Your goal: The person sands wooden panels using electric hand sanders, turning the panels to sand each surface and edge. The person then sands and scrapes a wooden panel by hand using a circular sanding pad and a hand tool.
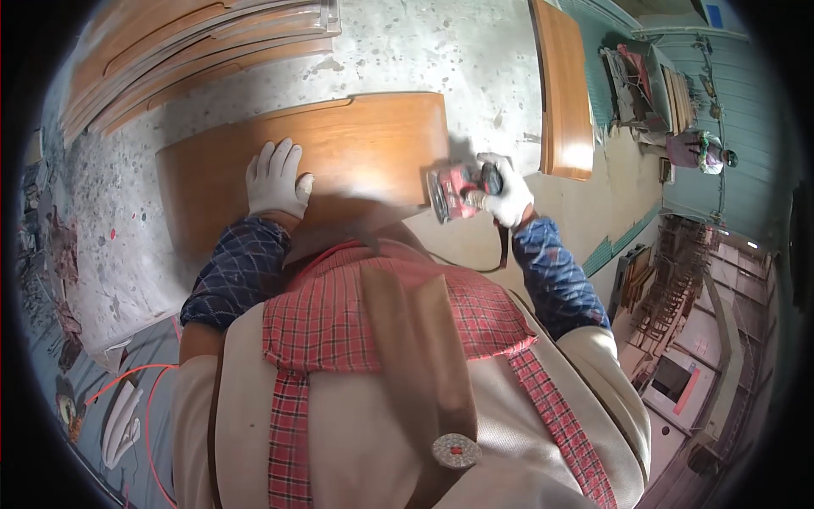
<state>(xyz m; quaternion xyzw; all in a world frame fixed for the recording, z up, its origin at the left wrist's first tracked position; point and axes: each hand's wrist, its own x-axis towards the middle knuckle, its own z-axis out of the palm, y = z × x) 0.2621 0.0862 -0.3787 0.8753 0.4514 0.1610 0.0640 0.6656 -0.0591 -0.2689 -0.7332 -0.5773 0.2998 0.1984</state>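
The left hand (275, 180) lies flat and open on the curved wooden panel (339, 157), steadying it. The right hand (507, 197) grips a red sander (458, 192) at the panel's right edge; sanding looks underway, most surface seemingly left.

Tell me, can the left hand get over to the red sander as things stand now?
Probably yes. The left hand lies flat on the curved wooden panel, and the bare panel surface between it and the red sander holds nothing. The right hand already grips the sander at the panel's right edge.
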